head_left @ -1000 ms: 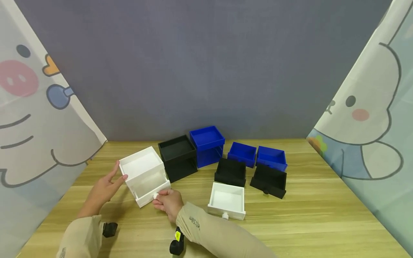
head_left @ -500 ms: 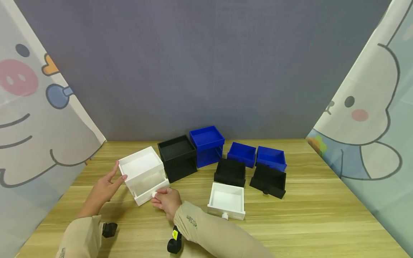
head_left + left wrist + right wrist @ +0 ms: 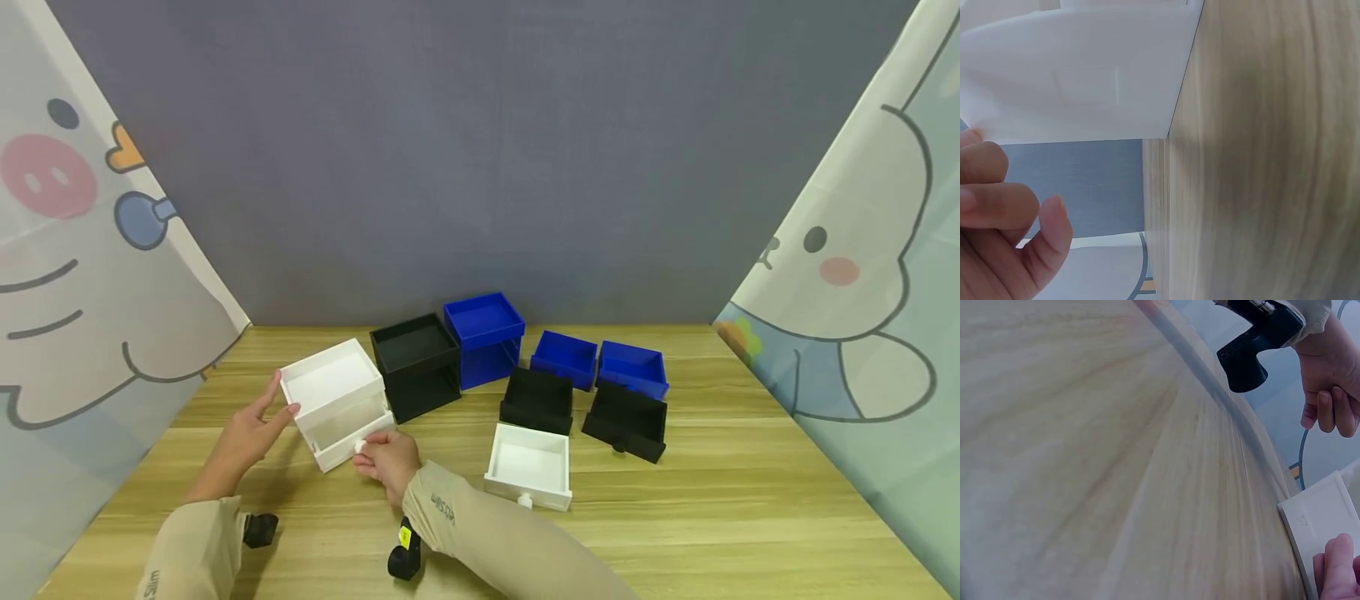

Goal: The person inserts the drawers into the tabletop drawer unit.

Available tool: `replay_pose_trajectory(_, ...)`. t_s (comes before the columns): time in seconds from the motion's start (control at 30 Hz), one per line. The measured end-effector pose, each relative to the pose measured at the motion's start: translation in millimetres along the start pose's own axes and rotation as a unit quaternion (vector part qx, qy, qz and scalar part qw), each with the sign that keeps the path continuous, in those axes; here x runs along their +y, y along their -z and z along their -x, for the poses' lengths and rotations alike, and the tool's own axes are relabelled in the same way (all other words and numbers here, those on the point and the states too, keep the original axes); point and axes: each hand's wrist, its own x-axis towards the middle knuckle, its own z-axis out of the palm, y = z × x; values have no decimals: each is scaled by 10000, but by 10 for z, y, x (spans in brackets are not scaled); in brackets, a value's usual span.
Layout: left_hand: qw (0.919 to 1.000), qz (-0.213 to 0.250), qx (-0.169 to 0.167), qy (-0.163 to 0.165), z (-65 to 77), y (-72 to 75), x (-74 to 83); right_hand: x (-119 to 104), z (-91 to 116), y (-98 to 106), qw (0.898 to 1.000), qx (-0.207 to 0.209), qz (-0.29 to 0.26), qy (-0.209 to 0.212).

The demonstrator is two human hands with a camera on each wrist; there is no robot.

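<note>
A white drawer cabinet [image 3: 333, 392] with a tray-like top stands at the left of the head view. My left hand [image 3: 243, 437] holds its left side, thumb at the front corner and a finger farther back along the rim. In the left wrist view, curled fingers [image 3: 997, 187] sit by the cabinet wall [image 3: 1085, 75]. A white drawer [image 3: 341, 452] sits in the cabinet's lower slot, its front slightly out. My right hand [image 3: 390, 462] pinches the drawer's round knob [image 3: 360, 447]. The upper slot is open at the front.
A black cabinet [image 3: 416, 367] and a blue cabinet [image 3: 483, 337] stand right of the white one. On the table [image 3: 712, 508] lie a loose white drawer [image 3: 528, 467], two black drawers [image 3: 536, 400] and two blue drawers [image 3: 562, 358].
The white drawer has slid a little farther into the cabinet's lower slot, with my right hand following it. My left hand keeps its place on the cabinet.
</note>
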Motion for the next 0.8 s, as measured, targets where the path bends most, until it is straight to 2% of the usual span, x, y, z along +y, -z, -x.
replay_pose_trajectory(0.3,9999,137,-44,29,2,-12,-20,-19,-13,-43,9999,64,152,-21)
replay_pose_trajectory(0.6,9999,147,9,-6,14,-27,-16,-12,-33,-57,9999,105,77,29)
replay_pose_trajectory(0.8,9999,110,49,-26,5,-14,-17,-27,-23,-19,9999,-140,33,-11)
